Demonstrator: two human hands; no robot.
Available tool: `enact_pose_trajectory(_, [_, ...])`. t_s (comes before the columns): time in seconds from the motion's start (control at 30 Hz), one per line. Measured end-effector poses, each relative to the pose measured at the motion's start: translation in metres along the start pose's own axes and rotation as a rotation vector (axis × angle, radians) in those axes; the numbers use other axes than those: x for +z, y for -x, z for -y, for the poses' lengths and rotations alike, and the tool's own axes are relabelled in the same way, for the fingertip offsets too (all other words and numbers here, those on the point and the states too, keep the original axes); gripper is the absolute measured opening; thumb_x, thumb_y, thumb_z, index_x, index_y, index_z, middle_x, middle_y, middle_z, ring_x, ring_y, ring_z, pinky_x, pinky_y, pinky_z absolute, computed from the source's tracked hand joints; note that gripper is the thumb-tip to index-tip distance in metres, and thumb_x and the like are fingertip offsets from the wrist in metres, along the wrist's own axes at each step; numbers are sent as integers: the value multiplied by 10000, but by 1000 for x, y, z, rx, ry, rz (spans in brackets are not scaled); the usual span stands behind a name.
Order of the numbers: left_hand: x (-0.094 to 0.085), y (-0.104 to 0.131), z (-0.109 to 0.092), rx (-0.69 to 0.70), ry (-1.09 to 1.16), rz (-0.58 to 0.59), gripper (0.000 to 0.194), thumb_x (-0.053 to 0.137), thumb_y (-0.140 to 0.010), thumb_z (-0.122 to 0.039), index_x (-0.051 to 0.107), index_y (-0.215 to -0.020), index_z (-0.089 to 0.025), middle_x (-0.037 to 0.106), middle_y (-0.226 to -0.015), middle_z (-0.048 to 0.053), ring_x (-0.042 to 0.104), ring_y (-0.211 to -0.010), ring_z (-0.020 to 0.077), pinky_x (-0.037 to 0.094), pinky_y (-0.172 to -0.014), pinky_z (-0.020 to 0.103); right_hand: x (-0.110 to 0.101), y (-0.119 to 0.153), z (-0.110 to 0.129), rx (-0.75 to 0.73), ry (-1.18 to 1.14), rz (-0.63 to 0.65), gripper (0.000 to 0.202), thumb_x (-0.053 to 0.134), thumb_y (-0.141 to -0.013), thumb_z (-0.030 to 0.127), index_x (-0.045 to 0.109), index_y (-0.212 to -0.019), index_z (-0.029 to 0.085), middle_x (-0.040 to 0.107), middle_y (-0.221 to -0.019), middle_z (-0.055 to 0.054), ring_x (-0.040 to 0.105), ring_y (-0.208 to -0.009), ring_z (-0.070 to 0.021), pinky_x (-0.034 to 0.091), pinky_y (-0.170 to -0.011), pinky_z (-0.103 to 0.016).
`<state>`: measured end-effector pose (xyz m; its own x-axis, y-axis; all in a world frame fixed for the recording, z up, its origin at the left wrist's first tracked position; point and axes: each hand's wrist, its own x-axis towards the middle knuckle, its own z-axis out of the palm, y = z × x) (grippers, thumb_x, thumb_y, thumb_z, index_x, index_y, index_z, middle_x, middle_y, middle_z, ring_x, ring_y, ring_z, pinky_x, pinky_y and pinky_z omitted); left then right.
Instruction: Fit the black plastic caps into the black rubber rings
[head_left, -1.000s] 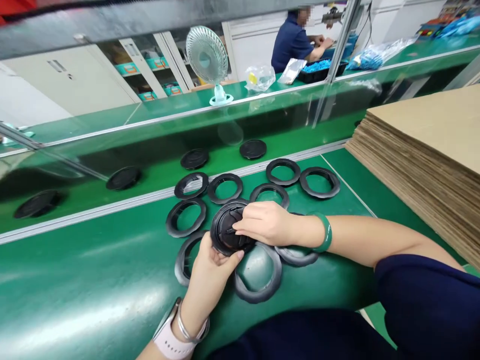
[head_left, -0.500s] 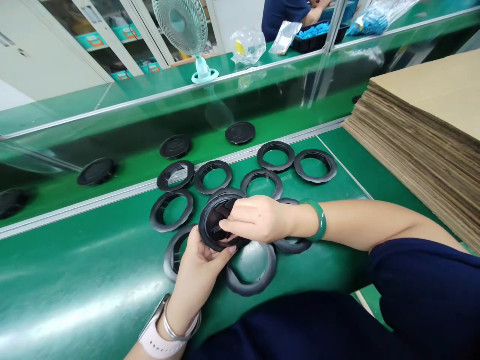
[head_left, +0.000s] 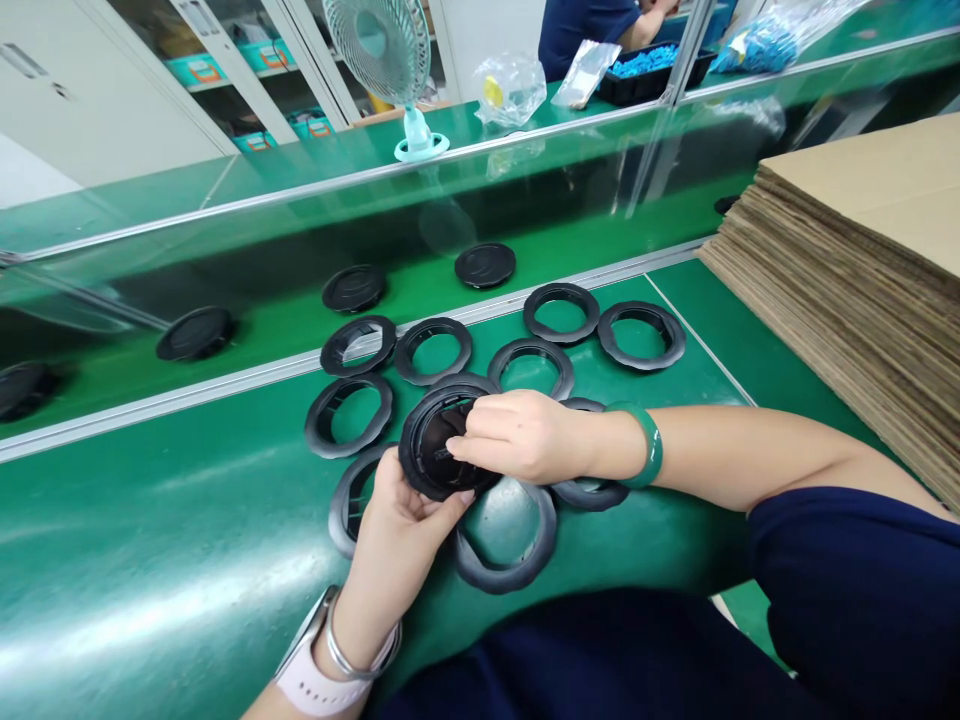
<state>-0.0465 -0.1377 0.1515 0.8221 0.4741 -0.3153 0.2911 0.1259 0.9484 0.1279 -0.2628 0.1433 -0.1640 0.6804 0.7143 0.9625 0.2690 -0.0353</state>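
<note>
My left hand [head_left: 409, 530] grips a black round plastic part [head_left: 420, 462] by its lower left edge, thumb in front and fingers behind. The part is tilted toward me and has a stepped rim around a dark, glossy inside. My right hand [head_left: 517, 435] is closed over the right side of the part, with fingertips at its middle; what they pinch is hidden. Several black plastic rings lie around and beneath the hands, among them a near ring [head_left: 506, 575], a left ring [head_left: 315, 425] and a far right ring [head_left: 641, 362].
Behind the green table [head_left: 187, 560], a green conveyor belt [head_left: 412, 285] carries several black discs [head_left: 485, 265]. A clear panel with metal rails borders it. Stacked cardboard sheets [head_left: 840, 260] stand at right. Beyond are a fan [head_left: 420, 140], a plastic bag [head_left: 514, 95] and another person [head_left: 585, 35].
The view has shifted slightly. Both hands stay on the black round part, whose inside now faces the camera a little differently. The right fingertips have barely moved.
</note>
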Motion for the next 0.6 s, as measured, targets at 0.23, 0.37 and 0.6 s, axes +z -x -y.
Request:
enact_pose_trajectory(0.23, [-2,0,0,-1,-16,6,638,852,-731,-203,474,-1242,-260,678,-1164,-2,699,-998,144,602,-861,227,1,1,0,20,-45,19,279,452,-1013,95,626,-799,144,498,-739,-34,410,-680,-175,405,-636,-290])
enact_pose_trajectory(0.37, [-2,1,0,-4,-10,15,646,849,-737,-210,468,-1256,-258,669,-1209,17,696,-1039,163,602,-882,247,3,2,2,86,-102,44,275,457,-1018,125,649,-822,142,514,-742,-38,438,-696,-177,422,-653,-291])
enact_pose_trajectory(0.6, [-3,2,0,-9,-2,28,606,836,-751,-193,475,-1233,-258,670,-1207,9,690,-1056,159,597,-888,240,5,3,4,182,-168,75,294,434,-1058,218,672,-908,131,584,-796,-64,527,-758,-183,470,-704,-309])
